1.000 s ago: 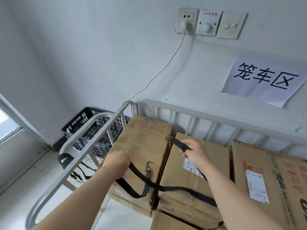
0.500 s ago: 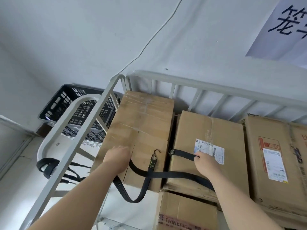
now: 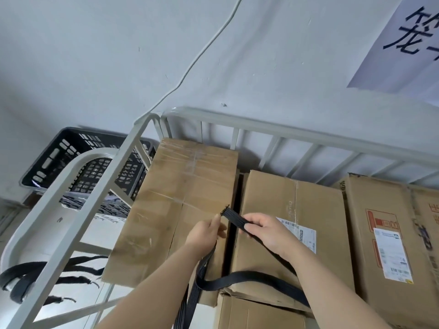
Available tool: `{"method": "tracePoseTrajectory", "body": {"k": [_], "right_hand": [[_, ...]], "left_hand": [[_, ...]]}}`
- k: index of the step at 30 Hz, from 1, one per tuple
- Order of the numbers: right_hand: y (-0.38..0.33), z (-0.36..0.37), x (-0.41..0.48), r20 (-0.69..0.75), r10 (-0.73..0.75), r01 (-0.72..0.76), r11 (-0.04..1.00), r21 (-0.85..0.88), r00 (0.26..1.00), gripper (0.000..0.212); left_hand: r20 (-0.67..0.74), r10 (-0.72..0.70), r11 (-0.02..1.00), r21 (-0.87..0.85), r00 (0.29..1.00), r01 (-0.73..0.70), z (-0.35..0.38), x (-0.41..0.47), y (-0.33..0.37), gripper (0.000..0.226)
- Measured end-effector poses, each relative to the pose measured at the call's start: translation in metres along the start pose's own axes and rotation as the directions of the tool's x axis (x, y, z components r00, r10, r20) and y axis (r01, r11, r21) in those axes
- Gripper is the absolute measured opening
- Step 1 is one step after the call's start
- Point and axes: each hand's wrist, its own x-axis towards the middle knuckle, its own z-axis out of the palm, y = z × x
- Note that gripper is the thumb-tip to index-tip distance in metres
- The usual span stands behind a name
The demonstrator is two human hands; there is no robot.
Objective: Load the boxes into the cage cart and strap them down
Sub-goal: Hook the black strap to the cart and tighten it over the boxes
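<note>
Versus earlier: left hand (image 3: 204,233) and right hand (image 3: 268,233) now meet, both gripping black strap (image 3: 234,216) above gap between cardboard boxes (image 3: 190,186).

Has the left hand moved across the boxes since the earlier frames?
Yes. The left hand has moved right across the left box, from near its middle to its right edge by the gap, close to the right hand holding the strap.

Bright, even daylight – soft shadows, wide-angle bending at edges.
</note>
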Motion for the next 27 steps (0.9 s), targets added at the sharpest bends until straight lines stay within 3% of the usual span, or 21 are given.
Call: {"method": "tracePoseTrajectory", "body": {"k": [4, 10, 17, 27], "right_hand": [[-0.001, 0.003, 0.01, 0.102, 0.029, -0.024, 0.998, -0.055, 0.994, 0.025], [0.002, 0.011, 0.034, 0.11, 0.064, -0.056, 0.996, -0.069, 0.992, 0.022], [-0.021, 0.039, 0.091, 0.083, 0.058, -0.049, 0.993, -0.105, 0.995, 0.021], [-0.052, 0.068, 0.167, 0.044, -0.013, 0.022, 0.977, -0.213, 0.999, 0.022]], "left_hand": [[-0.027, -0.082, 0.961, -0.266, 0.996, 0.072, 0.0, 0.018, 0.008, 0.046], [-0.151, -0.235, 0.813, -0.573, 0.96, 0.108, -0.018, 0.04, 0.003, 0.022], [-0.331, -0.411, 0.699, -0.713, 0.849, 0.06, -0.095, 0.065, -0.017, 0.019], [-0.414, -0.577, 0.561, -0.827, 0.704, -0.026, -0.164, 0.133, -0.029, 0.045]]}}
